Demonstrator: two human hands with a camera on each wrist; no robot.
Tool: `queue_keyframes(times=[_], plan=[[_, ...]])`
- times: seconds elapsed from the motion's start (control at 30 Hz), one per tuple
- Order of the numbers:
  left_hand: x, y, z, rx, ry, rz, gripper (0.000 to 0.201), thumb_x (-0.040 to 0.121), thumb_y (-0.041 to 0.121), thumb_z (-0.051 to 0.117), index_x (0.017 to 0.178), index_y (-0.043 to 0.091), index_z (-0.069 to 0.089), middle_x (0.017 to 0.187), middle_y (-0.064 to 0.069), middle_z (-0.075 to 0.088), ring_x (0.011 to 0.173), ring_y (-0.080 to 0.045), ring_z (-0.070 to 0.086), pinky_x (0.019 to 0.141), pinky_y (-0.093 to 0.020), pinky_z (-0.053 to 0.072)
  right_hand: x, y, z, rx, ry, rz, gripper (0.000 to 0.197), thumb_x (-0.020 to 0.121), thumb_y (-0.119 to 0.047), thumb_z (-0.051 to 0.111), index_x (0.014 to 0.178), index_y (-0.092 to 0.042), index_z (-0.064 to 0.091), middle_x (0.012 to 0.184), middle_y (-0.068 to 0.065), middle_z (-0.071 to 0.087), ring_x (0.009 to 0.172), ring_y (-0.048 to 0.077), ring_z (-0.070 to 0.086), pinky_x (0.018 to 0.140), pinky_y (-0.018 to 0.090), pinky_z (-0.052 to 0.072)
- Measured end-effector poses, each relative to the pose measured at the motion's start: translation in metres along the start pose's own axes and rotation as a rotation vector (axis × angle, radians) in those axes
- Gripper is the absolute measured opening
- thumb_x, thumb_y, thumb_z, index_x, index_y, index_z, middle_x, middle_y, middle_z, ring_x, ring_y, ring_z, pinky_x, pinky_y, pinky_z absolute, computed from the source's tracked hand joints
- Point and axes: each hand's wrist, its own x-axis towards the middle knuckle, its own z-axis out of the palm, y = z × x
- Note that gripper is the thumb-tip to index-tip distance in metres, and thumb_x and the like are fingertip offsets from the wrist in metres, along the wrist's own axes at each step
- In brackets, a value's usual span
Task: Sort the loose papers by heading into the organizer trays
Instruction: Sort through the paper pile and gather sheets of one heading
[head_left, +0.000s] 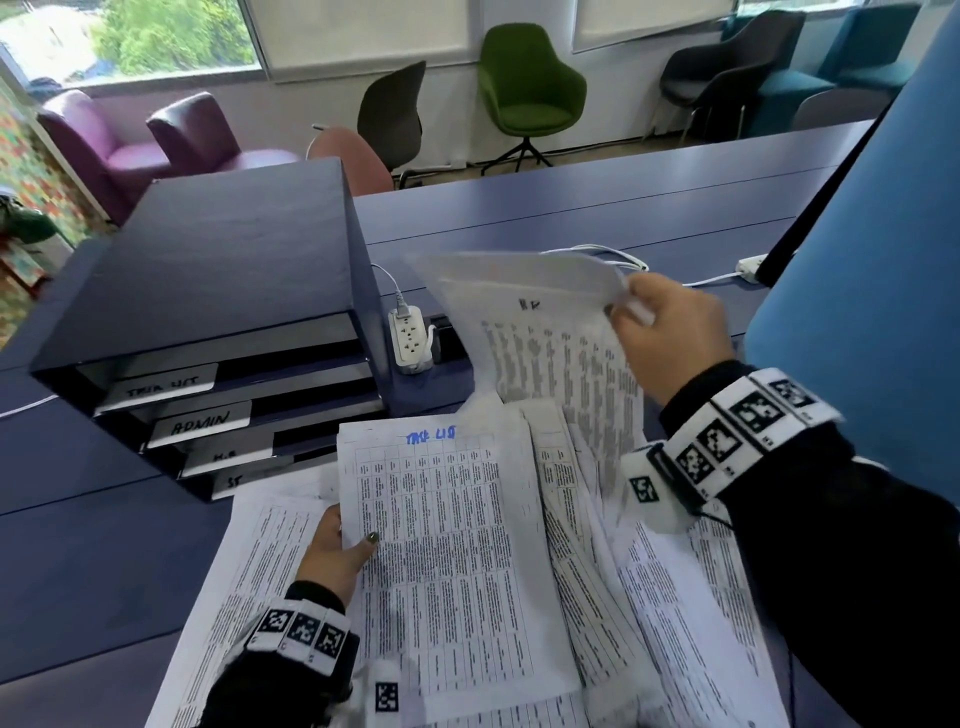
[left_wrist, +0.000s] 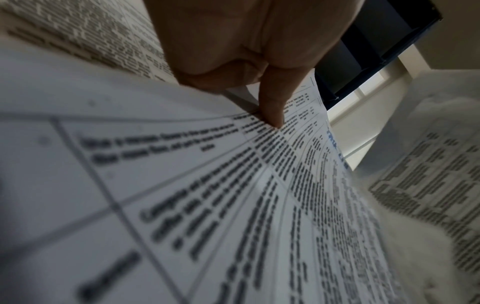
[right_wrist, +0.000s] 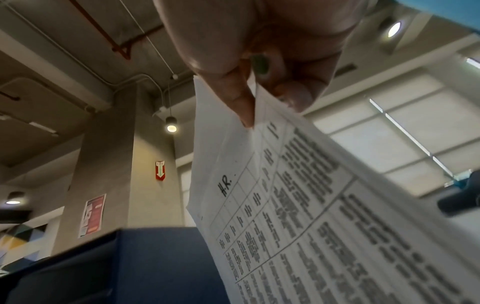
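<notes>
A dark blue organizer (head_left: 234, 270) stands at the left of the desk, its trays labelled TASK LIST (head_left: 161, 387), ADMIN (head_left: 200, 423), H.R (head_left: 226, 456) and one more below. My right hand (head_left: 670, 332) pinches the top corner of a sheet headed H.R. (right_wrist: 226, 186), lifted above the pile (head_left: 545, 332). My left hand (head_left: 337, 545) holds the left edge of a sheet headed TASK LIST in blue (head_left: 441, 545), thumb (left_wrist: 272, 102) on top. Loose printed papers (head_left: 649, 597) spread under both.
A white power strip (head_left: 410, 338) with cables lies right of the organizer. A blue partition (head_left: 857, 260) rises at the right. Chairs (head_left: 524, 88) stand beyond the desk's far edge. Bare blue desk (head_left: 78, 545) lies left of the papers.
</notes>
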Motion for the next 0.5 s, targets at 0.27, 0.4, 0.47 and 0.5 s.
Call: queue_keyframes(times=[0.27, 0.4, 0.47, 0.5], plan=[[-0.002, 0.004, -0.001, 0.005, 0.023, -0.021, 0.051, 0.09, 0.003, 0.054, 0.137, 0.005, 0.036, 0.14, -0.017, 0.045, 0.128, -0.032, 0.042, 0.103, -0.038, 0.033, 0.026, 0.014, -0.052, -0.004, 0.218, 0.061, 0.014, 0.091, -0.02, 0.052, 0.085, -0.013, 0.061, 0.065, 0.005, 0.052, 0.068, 0.024, 0.047, 0.052, 0.022, 0.032], [0.0, 0.0, -0.002, 0.004, 0.038, -0.041, 0.051, 0.09, 0.001, 0.054, 0.137, 0.005, 0.035, 0.138, -0.014, 0.047, 0.127, -0.032, 0.043, 0.103, -0.039, 0.033, 0.029, 0.031, -0.064, 0.045, 0.276, 0.133, 0.018, 0.089, -0.023, 0.054, 0.098, -0.011, 0.065, 0.078, 0.005, 0.057, 0.074, 0.023, 0.051, 0.063, 0.023, 0.033], [0.004, -0.004, -0.004, 0.011, 0.053, -0.06, 0.051, 0.09, 0.002, 0.055, 0.137, 0.006, 0.036, 0.134, -0.007, 0.047, 0.127, -0.032, 0.043, 0.104, -0.04, 0.033, 0.03, 0.036, -0.069, 0.109, 0.344, 0.141, 0.018, 0.087, -0.027, 0.056, 0.1, -0.017, 0.063, 0.083, 0.002, 0.06, 0.075, 0.017, 0.053, 0.066, 0.026, 0.04], [0.005, -0.007, -0.005, 0.029, 0.064, -0.064, 0.05, 0.09, 0.004, 0.056, 0.136, 0.007, 0.037, 0.135, -0.009, 0.048, 0.126, -0.033, 0.044, 0.104, -0.042, 0.033, 0.03, 0.037, -0.071, 0.166, 0.386, 0.134, 0.015, 0.085, -0.03, 0.058, 0.098, -0.022, 0.062, 0.081, -0.002, 0.059, 0.072, 0.011, 0.053, 0.067, 0.027, 0.043]])
